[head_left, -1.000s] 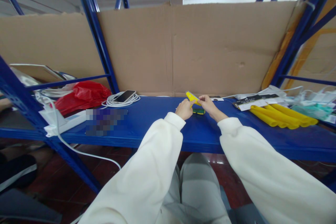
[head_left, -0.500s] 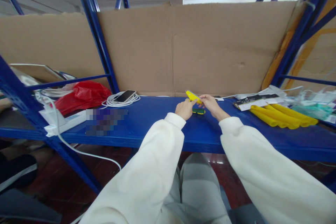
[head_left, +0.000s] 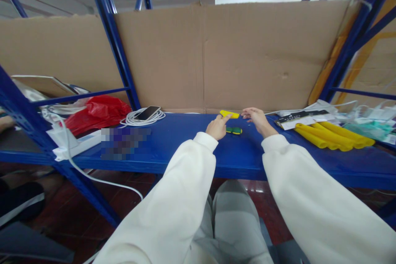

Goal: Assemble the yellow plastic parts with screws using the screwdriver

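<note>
My left hand (head_left: 217, 127) is closed on a small flat yellow piece (head_left: 229, 114), the index finger resting along it. What kind of piece it is, I cannot make out. Just below it on the blue shelf lies a short green-and-yellow handle (head_left: 234, 130), which looks like a stubby screwdriver; neither hand touches it. To the right of the yellow piece is my right hand (head_left: 256, 119), its fingers bent and slightly apart. Nothing shows clearly between its fingertips. Some tiny specks (head_left: 249, 123) lie below those fingers.
Several yellow tubes (head_left: 334, 137) and a black-and-white card (head_left: 303, 119) lie at right. On the left are a phone (head_left: 148, 112) on a coiled white cable (head_left: 131, 121), a red bag (head_left: 99, 111) and a white power strip (head_left: 83, 142). Cardboard (head_left: 247, 57) closes the back.
My right hand has let go of the yellow piece and moved a little right. The yellow piece has turned flatter in my left hand, and the green-and-yellow handle shows more fully.
</note>
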Demonstrator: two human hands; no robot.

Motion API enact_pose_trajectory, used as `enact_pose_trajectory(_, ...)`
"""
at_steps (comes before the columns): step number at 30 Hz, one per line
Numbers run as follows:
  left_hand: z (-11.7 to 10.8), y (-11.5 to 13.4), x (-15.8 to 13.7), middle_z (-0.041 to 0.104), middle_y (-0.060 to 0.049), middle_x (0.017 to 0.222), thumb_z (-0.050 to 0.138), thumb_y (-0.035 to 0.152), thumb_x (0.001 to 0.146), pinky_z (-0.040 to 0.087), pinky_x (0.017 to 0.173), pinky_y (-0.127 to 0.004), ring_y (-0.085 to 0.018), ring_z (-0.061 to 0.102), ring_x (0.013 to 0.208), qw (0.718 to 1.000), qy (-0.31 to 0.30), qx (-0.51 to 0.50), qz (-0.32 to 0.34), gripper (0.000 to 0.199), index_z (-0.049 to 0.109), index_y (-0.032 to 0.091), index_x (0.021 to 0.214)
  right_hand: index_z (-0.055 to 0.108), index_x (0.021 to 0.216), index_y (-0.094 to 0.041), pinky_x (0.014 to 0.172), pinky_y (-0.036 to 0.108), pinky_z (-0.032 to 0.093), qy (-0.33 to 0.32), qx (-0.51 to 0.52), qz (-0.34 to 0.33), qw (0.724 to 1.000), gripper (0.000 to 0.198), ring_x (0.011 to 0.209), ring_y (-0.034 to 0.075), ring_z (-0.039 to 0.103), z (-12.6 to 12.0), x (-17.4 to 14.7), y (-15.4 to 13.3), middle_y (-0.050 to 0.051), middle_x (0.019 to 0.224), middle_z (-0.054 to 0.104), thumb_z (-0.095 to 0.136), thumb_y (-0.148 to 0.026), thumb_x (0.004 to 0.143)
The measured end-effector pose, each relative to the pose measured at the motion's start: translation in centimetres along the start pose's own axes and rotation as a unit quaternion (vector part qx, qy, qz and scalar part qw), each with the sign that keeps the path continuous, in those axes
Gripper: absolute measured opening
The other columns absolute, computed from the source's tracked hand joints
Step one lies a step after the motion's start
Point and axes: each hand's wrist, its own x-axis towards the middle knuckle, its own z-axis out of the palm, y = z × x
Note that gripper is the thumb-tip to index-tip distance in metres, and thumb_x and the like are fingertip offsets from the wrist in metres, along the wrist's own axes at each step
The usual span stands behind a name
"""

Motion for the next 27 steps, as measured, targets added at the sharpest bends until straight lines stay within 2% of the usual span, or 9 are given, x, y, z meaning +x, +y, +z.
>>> enact_pose_trajectory(2, 0.4, -0.3, 0.5, 0.061, -0.011, 0.121, 0.051, 0.008, 0.089, 0.049, 0.099, -0.035, -0.025, 0.062, 0.113, 0.992, 0.043, -0.115, -0.024, 0.060, 0.048, 0.026, 0.146, 0.067, 0.073, -0.017, 0.071, 0.029, 0.051, 0.055, -0.132, -0.035, 0.989, 0.014, 0.081, 0.021, 0.068, -1.5, 1.1, 1.3, 0.010, 0.083, 0.074, 0.055, -0.016, 0.079)
enact_pose_trajectory(3, 0.6, -0.5, 0.7, 0.062, -0.010, 0.120, 0.053, 0.008, 0.088, 0.051, 0.096, -0.033, -0.023, 0.064, 0.110, 0.981, 0.055, -0.183, -0.039, 0.060, 0.048, 0.024, 0.145, 0.067, 0.069, -0.017, 0.076, 0.031, 0.051, 0.060, -0.206, -0.045, 0.976, 0.012, 0.086, 0.024, 0.069, -2.2, 1.6, 2.0, 0.012, 0.083, 0.074, 0.057, -0.015, 0.076)
enact_pose_trajectory(6, 0.8, -0.4, 1.1, 0.065, -0.010, 0.109, 0.053, 0.009, 0.089, 0.056, 0.068, -0.026, -0.014, 0.066, 0.075, 0.917, 0.033, -0.378, -0.127, 0.061, 0.043, 0.022, 0.147, 0.071, 0.070, -0.019, 0.081, 0.035, 0.050, 0.030, -0.351, -0.040, 0.935, 0.010, 0.091, 0.027, 0.069, -3.4, 2.3, 3.7, 0.012, 0.084, 0.074, 0.062, -0.013, 0.072)
enact_pose_trajectory(8, 0.6, -0.2, 1.0, 0.066, -0.008, 0.100, 0.054, 0.008, 0.088, 0.050, 0.053, -0.021, -0.008, 0.058, 0.056, 0.865, 0.014, -0.471, -0.174, 0.063, 0.039, 0.021, 0.148, 0.073, 0.076, -0.020, 0.082, 0.037, 0.050, -0.009, -0.400, -0.029, 0.916, 0.012, 0.093, 0.028, 0.069, -3.5, 2.4, 4.4, 0.012, 0.088, 0.075, 0.064, -0.013, 0.071)
enact_pose_trajectory(10, 0.3, 0.1, 0.9, 0.065, -0.005, 0.090, 0.055, 0.005, 0.086, 0.044, 0.046, -0.018, -0.006, 0.052, 0.049, 0.823, -0.017, -0.531, -0.202, 0.067, 0.037, 0.019, 0.148, 0.075, 0.083, -0.020, 0.082, 0.038, 0.051, -0.043, -0.427, -0.026, 0.903, 0.015, 0.093, 0.028, 0.068, -3.3, 2.2, 4.6, 0.012, 0.092, 0.074, 0.066, -0.015, 0.072)
enact_pose_trajectory(13, 0.0, 0.2, 0.7, 0.063, -0.001, 0.078, 0.056, 0.001, 0.083, 0.040, 0.043, -0.017, -0.007, 0.051, 0.047, 0.786, -0.066, -0.570, -0.230, 0.070, 0.036, 0.018, 0.148, 0.075, 0.090, -0.021, 0.082, 0.038, 0.051, -0.066, -0.444, -0.030, 0.893, 0.018, 0.092, 0.026, 0.068, -2.8, 2.0, 4.7, 0.011, 0.093, 0.073, 0.066, -0.016, 0.074)
enact_pose_trajectory(16, 0.1, 0.1, 0.7, 0.064, -0.001, 0.078, 0.056, 0.000, 0.083, 0.041, 0.044, -0.018, -0.007, 0.052, 0.047, 0.777, -0.082, -0.577, -0.238, 0.070, 0.036, 0.018, 0.148, 0.074, 0.084, -0.021, 0.080, 0.036, 0.051, -0.075, -0.455, -0.041, 0.886, 0.015, 0.088, 0.024, 0.068, -2.6, 2.0, 4.9, 0.010, 0.089, 0.073, 0.065, -0.015, 0.074)
enact_pose_trajectory(21, 0.4, 0.0, 0.8, 0.068, -0.003, 0.085, 0.057, 0.001, 0.082, 0.044, 0.047, -0.020, -0.008, 0.053, 0.049, 0.788, -0.091, -0.568, -0.221, 0.071, 0.038, 0.021, 0.147, 0.068, 0.068, -0.020, 0.071, 0.029, 0.050, -0.088, -0.459, -0.073, 0.881, 0.015, 0.078, 0.022, 0.068, -2.2, 1.9, 4.8, 0.009, 0.078, 0.072, 0.060, -0.009, 0.074)
enact_pose_trajectory(27, 0.4, -0.1, 0.8, 0.067, -0.002, 0.083, 0.058, 0.001, 0.082, 0.043, 0.046, -0.019, -0.008, 0.053, 0.048, 0.783, -0.092, -0.574, -0.221, 0.072, 0.036, 0.021, 0.148, 0.057, 0.056, -0.021, 0.074, 0.031, 0.050, -0.098, -0.438, -0.053, 0.892, 0.023, 0.080, 0.025, 0.069, -1.8, 1.4, 4.0, 0.011, 0.071, 0.069, 0.059, -0.001, 0.067)
